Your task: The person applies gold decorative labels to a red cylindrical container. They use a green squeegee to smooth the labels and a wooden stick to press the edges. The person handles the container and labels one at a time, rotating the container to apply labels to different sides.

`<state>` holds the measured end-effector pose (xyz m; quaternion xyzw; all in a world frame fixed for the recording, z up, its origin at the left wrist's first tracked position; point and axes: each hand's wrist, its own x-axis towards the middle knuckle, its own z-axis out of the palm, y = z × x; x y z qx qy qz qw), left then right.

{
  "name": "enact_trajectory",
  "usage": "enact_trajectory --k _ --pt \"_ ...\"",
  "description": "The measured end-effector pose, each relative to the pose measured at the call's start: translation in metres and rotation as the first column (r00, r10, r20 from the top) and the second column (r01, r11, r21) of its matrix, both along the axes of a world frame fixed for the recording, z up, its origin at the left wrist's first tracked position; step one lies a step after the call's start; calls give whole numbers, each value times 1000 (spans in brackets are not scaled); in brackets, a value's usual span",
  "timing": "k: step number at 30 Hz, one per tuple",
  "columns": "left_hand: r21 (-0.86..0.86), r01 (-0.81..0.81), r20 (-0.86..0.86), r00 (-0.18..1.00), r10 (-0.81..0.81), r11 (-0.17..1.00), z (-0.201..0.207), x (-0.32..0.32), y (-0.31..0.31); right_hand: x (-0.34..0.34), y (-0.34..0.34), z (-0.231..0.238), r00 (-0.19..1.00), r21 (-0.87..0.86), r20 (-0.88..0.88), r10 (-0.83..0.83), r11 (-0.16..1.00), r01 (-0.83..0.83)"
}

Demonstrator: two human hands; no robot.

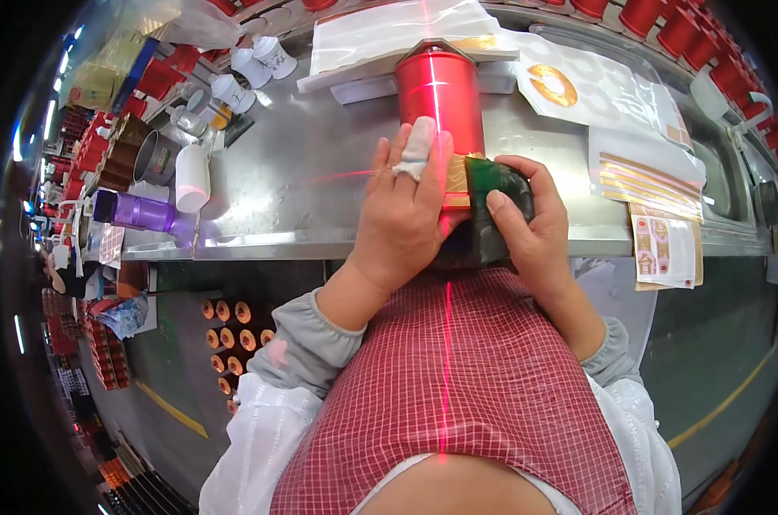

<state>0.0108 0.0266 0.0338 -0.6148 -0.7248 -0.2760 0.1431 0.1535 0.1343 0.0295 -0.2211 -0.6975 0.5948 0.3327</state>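
Observation:
A glossy red cylinder [438, 90] lies lengthwise in front of me, its far end against a dark angular holder with a gold edge. A gold patterned label [457, 182] is on its near part. My left hand [404, 202] rests on the cylinder's left side with fingers stretched out, one wrapped in a white bandage [417, 148]. At the near right, my right hand [533, 215] grips a dark green and black rounded object [499, 190] with thumb and fingers. That object touches or nearly touches the label; its exact kind is unclear. A red laser line runs along the cylinder.
Sheets of gold labels [553, 86] and label strips [642, 176] lie on the steel table [294, 206] to the right. On the left are a purple bottle [136, 210], a white cup [192, 178] and small white bottles [273, 57]. Red cylinders [702, 45] line the back.

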Motion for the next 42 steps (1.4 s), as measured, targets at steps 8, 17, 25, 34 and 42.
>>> enact_trajectory --k 8,17,25,34,42 --pt "85 -126 121 986 115 988 -4 7 -16 1 2 -3 1000 -6 -18 18 1000 -18" --pt "3 -122 258 959 117 993 -37 -9 -38 2 2 -8 998 -83 -27 55 995 -57" --pt "67 -121 384 919 87 990 -38 -4 -20 5 3 -10 997 -46 -20 70 996 -70" --pt "60 -90 602 798 35 994 -37 1 -19 45 26 -28 984 37 179 -6 999 -1" --pt "-171 13 -136 990 -37 985 17 -12 -10 160 219 31 799 746 140 -584 593 303"
